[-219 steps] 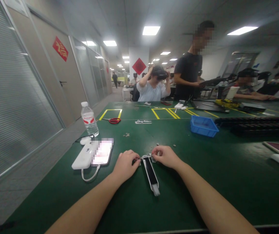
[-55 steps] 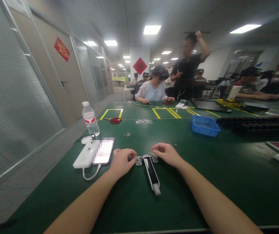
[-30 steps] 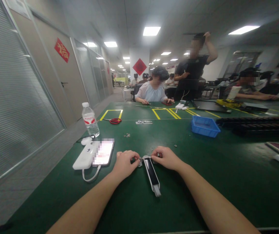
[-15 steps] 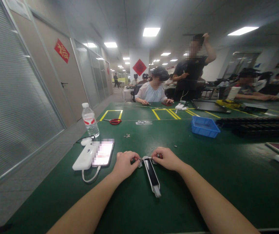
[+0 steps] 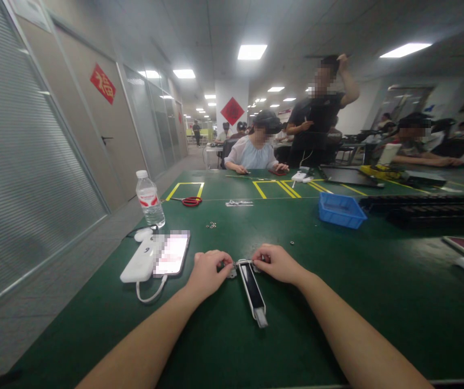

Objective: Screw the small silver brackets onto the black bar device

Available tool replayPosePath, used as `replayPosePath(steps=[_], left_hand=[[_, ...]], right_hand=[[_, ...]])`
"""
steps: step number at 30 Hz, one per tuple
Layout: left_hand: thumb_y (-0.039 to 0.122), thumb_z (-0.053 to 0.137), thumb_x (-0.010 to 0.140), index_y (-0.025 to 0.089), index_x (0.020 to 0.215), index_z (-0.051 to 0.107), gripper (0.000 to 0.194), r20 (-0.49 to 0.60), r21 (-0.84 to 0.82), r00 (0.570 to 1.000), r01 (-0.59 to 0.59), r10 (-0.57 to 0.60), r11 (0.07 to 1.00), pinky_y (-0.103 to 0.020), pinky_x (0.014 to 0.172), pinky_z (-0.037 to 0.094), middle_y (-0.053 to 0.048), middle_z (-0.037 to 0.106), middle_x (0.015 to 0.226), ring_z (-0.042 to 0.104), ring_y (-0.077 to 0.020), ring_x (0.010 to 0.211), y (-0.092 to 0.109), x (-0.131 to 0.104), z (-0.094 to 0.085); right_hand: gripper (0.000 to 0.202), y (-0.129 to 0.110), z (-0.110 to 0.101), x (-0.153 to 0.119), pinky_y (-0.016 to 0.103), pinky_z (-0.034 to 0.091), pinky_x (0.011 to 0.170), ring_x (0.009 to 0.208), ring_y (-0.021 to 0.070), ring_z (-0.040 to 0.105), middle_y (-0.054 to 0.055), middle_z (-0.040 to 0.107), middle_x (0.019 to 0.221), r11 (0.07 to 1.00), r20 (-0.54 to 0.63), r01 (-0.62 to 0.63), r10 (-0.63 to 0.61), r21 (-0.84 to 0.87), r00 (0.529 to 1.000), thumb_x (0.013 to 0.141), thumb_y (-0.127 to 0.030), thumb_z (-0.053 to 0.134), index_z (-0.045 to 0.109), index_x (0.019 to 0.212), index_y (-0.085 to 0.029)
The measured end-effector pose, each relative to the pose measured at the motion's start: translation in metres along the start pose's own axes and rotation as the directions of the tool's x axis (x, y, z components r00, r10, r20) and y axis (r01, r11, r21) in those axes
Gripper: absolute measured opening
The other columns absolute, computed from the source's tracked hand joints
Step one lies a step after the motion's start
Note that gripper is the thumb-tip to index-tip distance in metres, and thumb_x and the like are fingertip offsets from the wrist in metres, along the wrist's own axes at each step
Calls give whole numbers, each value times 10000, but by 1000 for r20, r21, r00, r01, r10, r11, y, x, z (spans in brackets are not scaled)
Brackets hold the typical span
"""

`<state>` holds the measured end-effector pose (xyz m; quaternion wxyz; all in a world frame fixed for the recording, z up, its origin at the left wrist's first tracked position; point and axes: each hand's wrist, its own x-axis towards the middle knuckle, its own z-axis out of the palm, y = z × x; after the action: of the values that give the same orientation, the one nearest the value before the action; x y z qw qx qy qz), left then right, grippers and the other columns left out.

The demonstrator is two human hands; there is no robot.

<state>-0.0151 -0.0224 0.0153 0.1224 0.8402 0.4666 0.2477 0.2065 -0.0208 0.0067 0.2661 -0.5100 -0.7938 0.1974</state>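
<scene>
A long narrow frame (image 5: 251, 292), white-edged with a dark middle, lies on the green table between my hands, a pale tab sticking out of its near end. At its far end runs a thin crosswise rod. My left hand (image 5: 209, 273) pinches the rod's left end, where a small metal piece (image 5: 232, 274) shows under the fingertips. My right hand (image 5: 275, 263) is closed in a pinch at the right end, and its fingers hide most of what they hold.
Small metal rings (image 5: 211, 225) and thin white strips (image 5: 239, 203) lie beyond my hands, with red-handled scissors (image 5: 192, 201) farther left. A bottle (image 5: 149, 200), power bank (image 5: 138, 262) and phone (image 5: 173, 254) stand left; a blue bin (image 5: 341, 210) sits right. A co-worker (image 5: 251, 151) sits opposite.
My hands and the frame stay almost exactly where they were. In the far background, a walking person has shifted slightly to the right.
</scene>
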Motion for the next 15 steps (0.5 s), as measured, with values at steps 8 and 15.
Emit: replayPosePath(steps=[8,15], left_hand=[[294,595,790,228,820,658,95,-9,44,1000,28,-28,999,-342,773,340,-15,651,911,569,-223,928,-1,-2,0],[290,590,797,224,801,658,95,-10,37,1000,10,-10,999,-355,787,336,-8,653,891,572,-215,910,1,-3,-2]], right_hand=[[113,-2,-1,-1,244,395,606,621,118,490,20,567,716,1000,9,-8,8,9,1000,753,-136,568,678,742,-161],[107,-1,-1,-1,239,390,596,615,113,479,17,557,711,1000,10,-6,6,4,1000,754,-144,566,671,736,-157]])
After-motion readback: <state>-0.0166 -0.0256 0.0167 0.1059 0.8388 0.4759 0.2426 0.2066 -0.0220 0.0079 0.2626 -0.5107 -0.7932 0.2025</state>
